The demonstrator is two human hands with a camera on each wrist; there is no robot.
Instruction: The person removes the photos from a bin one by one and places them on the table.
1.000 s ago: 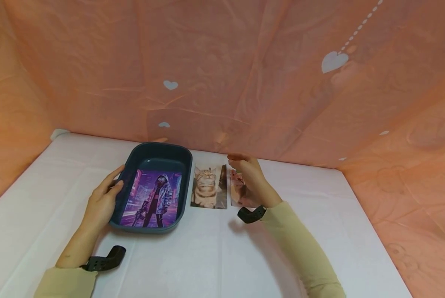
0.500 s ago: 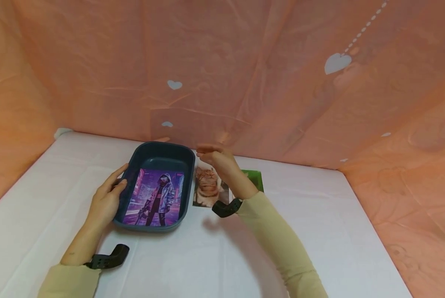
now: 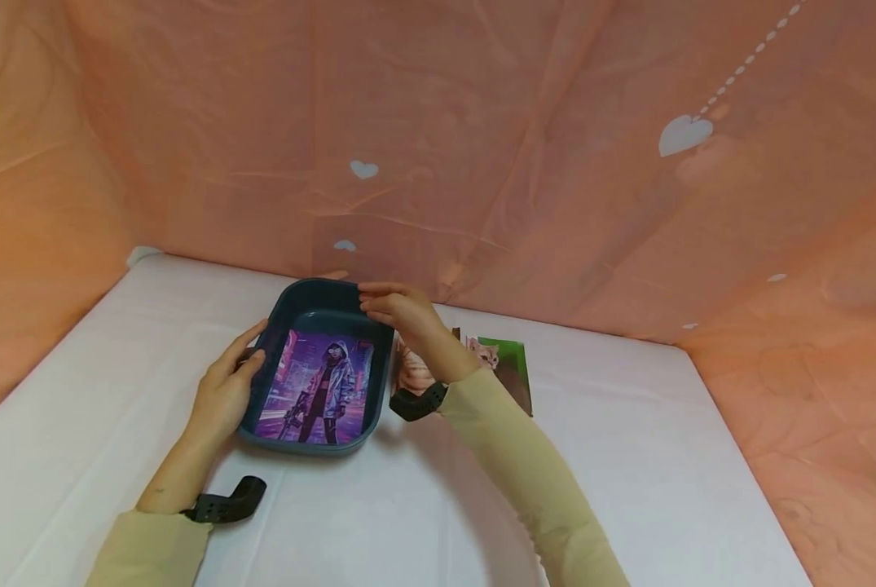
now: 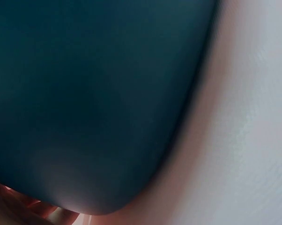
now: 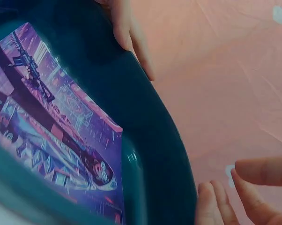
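Note:
A dark teal tray (image 3: pixel 323 314) is tilted up on its left side, a purple picture card (image 3: pixel 320 387) of a hooded figure lying inside it. My left hand (image 3: pixel 221 395) grips its left wall, thumb at the rim; in the left wrist view the tray's outer surface (image 4: pixel 94 103) hides most of this hand. At the tray's far right corner is my right hand (image 3: pixel 404 318), its fingers fairly straight and slightly apart. In the right wrist view, the right fingers (image 5: pixel 209 201) come up beside the rim; whether they touch it I cannot tell.
Right of the tray lie cat photo cards: one (image 3: pixel 412 371) partly covered by my right hand, another with a green background (image 3: pixel 512 363) partly behind my right forearm. A white cloth (image 3: pixel 628 456) covers the table. An orange curtain (image 3: pixel 438 147) stands behind.
My right hand has moved left from above the cat cards to the tray's far right corner, uncovering the green-background card. My left hand keeps its grip on the tray.

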